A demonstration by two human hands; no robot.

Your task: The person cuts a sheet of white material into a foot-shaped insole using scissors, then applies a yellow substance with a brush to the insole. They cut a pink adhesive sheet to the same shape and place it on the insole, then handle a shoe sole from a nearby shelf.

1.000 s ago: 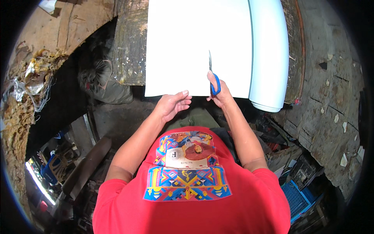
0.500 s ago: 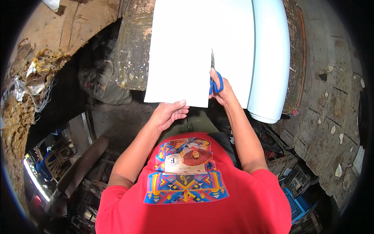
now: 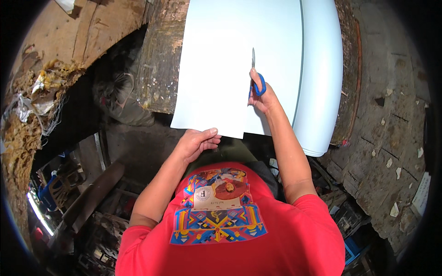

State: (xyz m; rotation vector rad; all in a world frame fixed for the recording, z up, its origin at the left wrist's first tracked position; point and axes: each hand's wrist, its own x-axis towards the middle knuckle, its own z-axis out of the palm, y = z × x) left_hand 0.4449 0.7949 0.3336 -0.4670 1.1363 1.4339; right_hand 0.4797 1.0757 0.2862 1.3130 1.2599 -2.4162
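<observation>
A large white sheet lies over a worn wooden board, its right side wound into a thick roll. My right hand is closed on blue-handled scissors, whose blades point away from me along a cut that runs in from the near edge. Part of the blades is hidden by the sheet. My left hand pinches the near edge of the sheet between thumb and fingers, left of the cut. The strip in that hand hangs a little nearer to me than the part right of the cut.
The worn board shows left of the sheet, with a dark bag below it. A reddish rod runs along its right side. Rough planks with pale scraps lie farther right. At left stands a wooden surface with a crumbling edge.
The scissors and my right hand have moved slightly farther away along the sheet, and the cut is longer. My left hand and the near edge sit a little closer to me.
</observation>
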